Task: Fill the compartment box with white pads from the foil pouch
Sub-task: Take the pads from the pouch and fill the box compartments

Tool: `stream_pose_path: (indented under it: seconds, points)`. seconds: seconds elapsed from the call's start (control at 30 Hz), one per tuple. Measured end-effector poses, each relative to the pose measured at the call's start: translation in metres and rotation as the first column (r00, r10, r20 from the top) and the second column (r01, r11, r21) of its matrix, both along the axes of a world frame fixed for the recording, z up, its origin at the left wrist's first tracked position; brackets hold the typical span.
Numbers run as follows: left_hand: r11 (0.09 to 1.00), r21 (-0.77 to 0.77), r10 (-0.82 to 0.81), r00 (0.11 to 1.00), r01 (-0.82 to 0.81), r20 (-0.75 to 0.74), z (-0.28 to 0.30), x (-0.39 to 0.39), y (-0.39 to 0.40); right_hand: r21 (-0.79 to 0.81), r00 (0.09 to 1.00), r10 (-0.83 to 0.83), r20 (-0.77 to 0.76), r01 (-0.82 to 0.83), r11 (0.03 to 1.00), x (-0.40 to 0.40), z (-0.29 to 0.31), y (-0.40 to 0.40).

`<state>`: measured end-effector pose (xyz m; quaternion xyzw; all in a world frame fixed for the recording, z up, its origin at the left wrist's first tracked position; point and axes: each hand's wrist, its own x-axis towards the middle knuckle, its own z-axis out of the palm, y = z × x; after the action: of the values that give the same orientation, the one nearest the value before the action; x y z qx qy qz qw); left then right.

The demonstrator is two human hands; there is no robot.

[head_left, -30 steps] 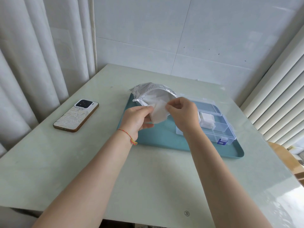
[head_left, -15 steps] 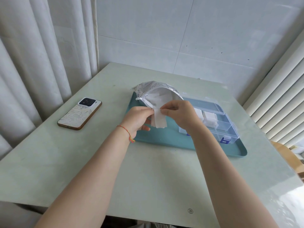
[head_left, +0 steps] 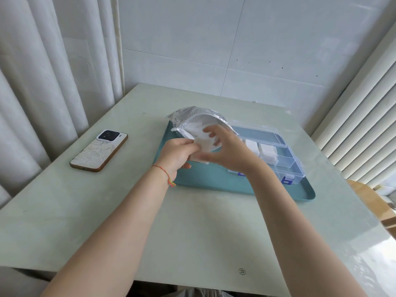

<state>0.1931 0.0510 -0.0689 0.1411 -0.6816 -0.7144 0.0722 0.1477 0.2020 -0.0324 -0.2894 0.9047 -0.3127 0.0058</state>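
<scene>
pouch (head_left: 192, 116) left on tray (head_left: 214, 181) | box (head_left: 285, 159) right | phone (head_left: 99, 152) left of tray

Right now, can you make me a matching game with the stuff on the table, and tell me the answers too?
Things:
1. white smartphone with brown edge
2. crinkly silver foil pouch
3. clear plastic compartment box
4. red string bracelet

Matches:
A. around the left wrist
B. on the tray's right part, white pads inside
C. flat on the bare table, left of the teal tray
D. mouth open, at the tray's far left end

Pairs: 1-C, 2-D, 3-B, 4-A
</scene>
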Motion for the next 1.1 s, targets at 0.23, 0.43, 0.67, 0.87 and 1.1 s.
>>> stream_pose_path:
  seconds: [0.23,0.43,0.67,0.87,1.1]
  points:
    - [0.988,0.096,-0.119,0.993,0.121,-0.026,0.021,-0.011,0.035,0.28,0.982,0.03,-0.187,0.024,0.96,0.001,0.018,0.027]
    - [0.921,0.165,-0.349,0.935,0.354,-0.056,0.046,-0.031,0.089,0.217,0.975,-0.069,-0.212,0.116,0.969,-0.011,0.032,0.071]
    - [0.87,0.207,-0.442,0.894,0.448,-0.077,0.058,-0.066,0.143,-0.364,0.933,-0.146,0.329,0.268,0.892,-0.046,0.034,0.147]
    - [0.913,-0.007,-0.407,0.913,0.408,0.018,0.053,-0.1,0.175,-0.449,0.875,-0.127,0.467,0.359,0.818,-0.075,0.026,0.183]
    - [0.836,-0.471,-0.298,0.954,0.281,0.04,0.044,-0.125,0.18,-0.205,0.939,-0.255,0.231,0.303,0.931,-0.104,0.025,0.197]
